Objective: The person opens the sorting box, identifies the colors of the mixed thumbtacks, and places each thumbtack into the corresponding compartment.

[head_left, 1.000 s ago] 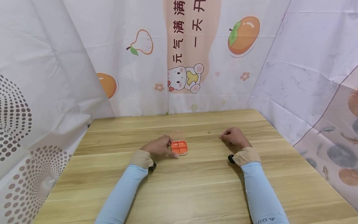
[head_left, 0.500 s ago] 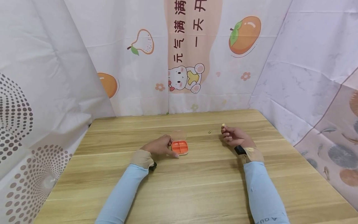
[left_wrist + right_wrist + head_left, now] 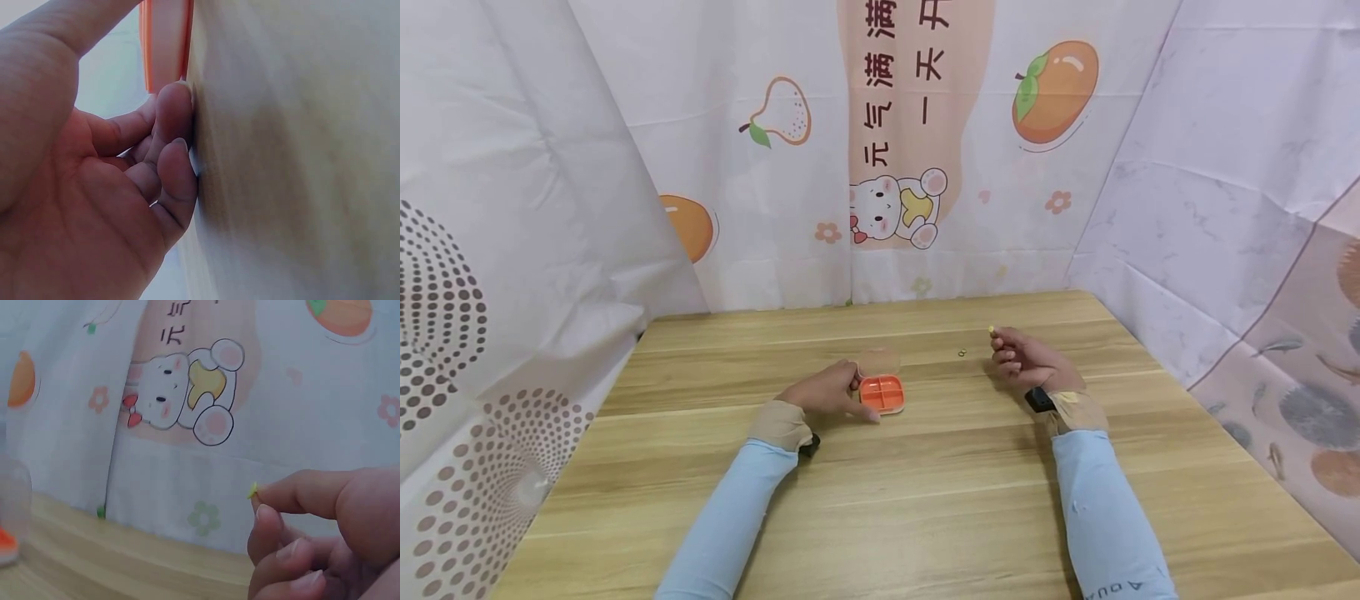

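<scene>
Right of the orange box (image 3: 892, 386), the right hand (image 3: 1028, 361) pinches a tiny yellow piece (image 3: 252, 490) at nearly closed fingertips, and could drop it if that slight hold slips, while the left hand (image 3: 827, 390), half-curled, holds the box's left side.

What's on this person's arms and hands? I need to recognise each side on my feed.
Both forearms wear light blue fabric sleeves; the right one shows dark lettering. Beige wrist coverings sit beyond them, each with a small black device. The left hand and right hand are ungloved.
</scene>
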`<state>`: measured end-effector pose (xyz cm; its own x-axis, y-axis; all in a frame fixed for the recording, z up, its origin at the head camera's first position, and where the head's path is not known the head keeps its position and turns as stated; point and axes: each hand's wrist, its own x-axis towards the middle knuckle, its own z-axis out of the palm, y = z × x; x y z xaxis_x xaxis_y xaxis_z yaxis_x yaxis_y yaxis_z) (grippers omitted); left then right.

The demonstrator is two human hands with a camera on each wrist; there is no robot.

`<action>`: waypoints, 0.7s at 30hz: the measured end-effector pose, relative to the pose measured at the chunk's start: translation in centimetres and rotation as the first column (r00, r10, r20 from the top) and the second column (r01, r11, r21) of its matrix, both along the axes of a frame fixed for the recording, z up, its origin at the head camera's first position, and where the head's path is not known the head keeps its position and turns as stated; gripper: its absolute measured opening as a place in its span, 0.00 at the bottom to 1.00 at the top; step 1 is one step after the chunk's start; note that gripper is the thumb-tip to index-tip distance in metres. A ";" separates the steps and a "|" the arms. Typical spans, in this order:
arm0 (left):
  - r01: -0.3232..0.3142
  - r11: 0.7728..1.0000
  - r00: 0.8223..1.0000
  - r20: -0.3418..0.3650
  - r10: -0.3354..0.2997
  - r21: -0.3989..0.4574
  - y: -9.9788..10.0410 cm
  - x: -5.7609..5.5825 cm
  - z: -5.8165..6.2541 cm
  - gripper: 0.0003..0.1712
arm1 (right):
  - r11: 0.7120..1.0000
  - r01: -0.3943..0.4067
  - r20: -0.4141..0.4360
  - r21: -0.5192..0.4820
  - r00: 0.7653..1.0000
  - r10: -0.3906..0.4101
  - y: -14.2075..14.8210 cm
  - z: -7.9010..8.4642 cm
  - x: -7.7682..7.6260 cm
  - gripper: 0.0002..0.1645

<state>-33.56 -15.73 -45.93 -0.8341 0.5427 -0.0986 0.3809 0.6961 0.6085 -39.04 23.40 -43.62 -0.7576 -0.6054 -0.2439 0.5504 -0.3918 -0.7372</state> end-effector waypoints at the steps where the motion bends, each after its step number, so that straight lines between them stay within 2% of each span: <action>1: -0.002 1.000 1.000 -0.001 0.002 -0.001 0.0 0.0 0.0 0.38 | 0.997 0.050 -0.040 0.065 0.998 -0.047 -0.1 0.1 0.0 0.14; 2: -0.001 1.000 1.000 -0.002 0.001 -0.001 0.0 0.0 0.0 0.38 | 0.983 0.107 -0.092 0.147 0.991 -0.094 -0.2 0.2 0.1 0.13; 3: 0.000 1.000 1.000 -0.003 0.000 0.002 0.0 0.0 0.0 0.38 | 0.957 0.168 -0.144 0.237 0.980 -0.137 -0.3 0.2 0.2 0.12; 5: 0.003 1.000 1.000 -0.005 -0.003 0.002 0.0 0.0 0.0 0.38 | 0.869 0.281 -0.243 0.408 0.951 -0.193 -0.3 -0.1 0.2 0.11; 7: 0.004 1.000 1.000 -0.007 -0.004 -0.003 0.0 0.0 0.0 0.38 | 0.761 0.350 -0.325 0.547 0.926 -0.192 -0.2 -0.4 0.2 0.11; 9: 0.004 1.000 1.000 -0.005 -0.004 -0.007 0.0 0.0 -0.1 0.39 | 0.691 0.378 -0.369 0.616 0.914 -0.171 -0.1 -0.6 0.2 0.11; 12: -0.001 1.000 1.000 -0.002 0.001 -0.009 0.1 0.0 0.0 0.39 | 0.637 0.401 -0.422 0.658 0.897 -0.129 -0.1 -0.8 0.3 0.13; 18: -0.006 1.000 1.000 0.002 0.006 -0.010 0.2 0.1 0.2 0.39 | 0.510 0.452 -0.508 0.732 0.861 -0.034 -0.3 -0.9 0.5 0.25; 21: -0.006 1.000 1.000 0.002 0.006 -0.013 0.2 0.2 0.3 0.39 | 0.474 0.463 -0.523 0.749 0.853 -0.007 -0.5 -0.7 0.6 0.26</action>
